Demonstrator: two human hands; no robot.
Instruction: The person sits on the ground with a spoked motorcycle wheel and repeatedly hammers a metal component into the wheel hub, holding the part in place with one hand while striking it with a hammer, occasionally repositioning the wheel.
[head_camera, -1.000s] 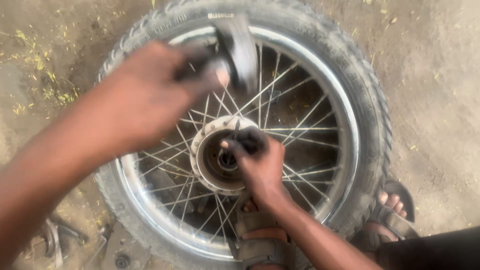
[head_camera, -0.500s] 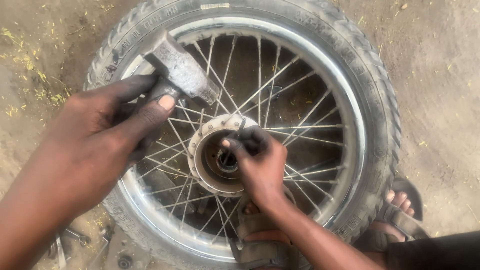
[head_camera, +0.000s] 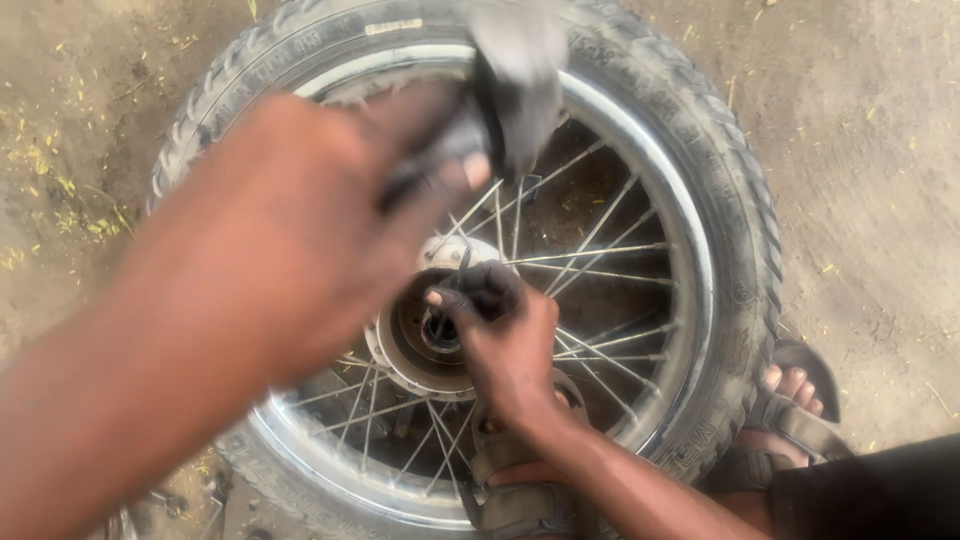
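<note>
A spoked motorcycle wheel with its tyre (head_camera: 740, 250) lies flat on the dirt. My left hand (head_camera: 300, 230) is raised close to the camera and blurred, gripping a hammer whose grey head (head_camera: 520, 80) is over the upper rim. My right hand (head_camera: 510, 345) rests on the metal hub (head_camera: 405, 355) and pinches a thin dark rod (head_camera: 455, 280) that stands upright in the hub's centre hole. The fingers hide the rod's lower end.
My sandalled feet press on the wheel: one (head_camera: 790, 400) at the tyre's right edge, the other (head_camera: 520, 500) on the near rim. Bare dirt ground (head_camera: 880, 150) surrounds the wheel. Small metal parts (head_camera: 190, 500) lie at the bottom left.
The hammer in my left hand has swung from left of the hub up and to the right, nearer the camera. My right hand has stayed on the hub with the rod.
</note>
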